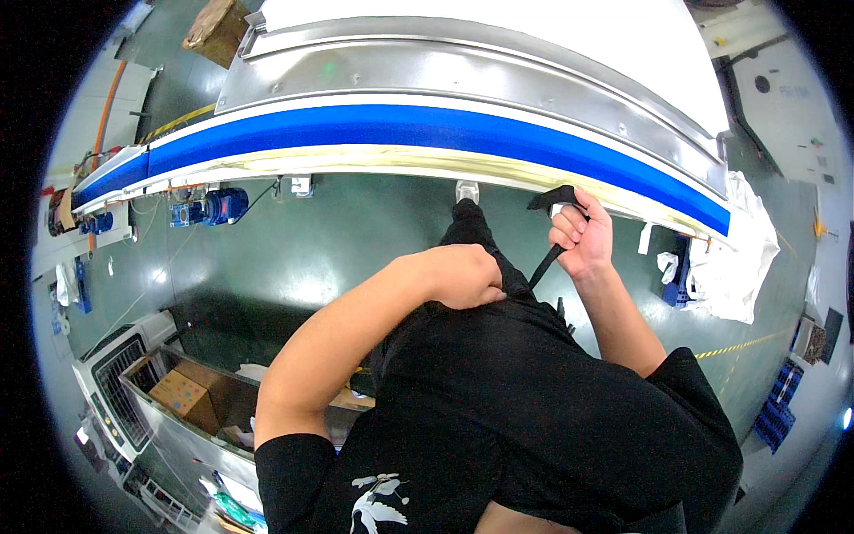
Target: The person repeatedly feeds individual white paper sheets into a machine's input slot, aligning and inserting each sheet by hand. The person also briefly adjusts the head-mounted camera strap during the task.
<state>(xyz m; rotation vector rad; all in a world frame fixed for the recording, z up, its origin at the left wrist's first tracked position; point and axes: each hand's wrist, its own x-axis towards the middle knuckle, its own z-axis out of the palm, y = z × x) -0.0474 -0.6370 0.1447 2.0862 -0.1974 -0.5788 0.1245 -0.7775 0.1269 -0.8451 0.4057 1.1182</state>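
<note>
Green floor (320,222) shows below a blue belt (400,125) at twelve o'clock, while at two my right hand (584,237) wraps snugly round a black strap (546,264), probably light, limp, best gripped mid-length, and my left hand (463,274) curls mid-dial, any hold unclear.

Strap (546,265) black, 2 o'clock. Long strip (400,126) blue, 12. Shirt (551,400) black, 5; bird print (381,511) white, 6. Floor (338,227) green.

Head-worn fisheye view, facing down, close above the black shirt (569,400)
</note>
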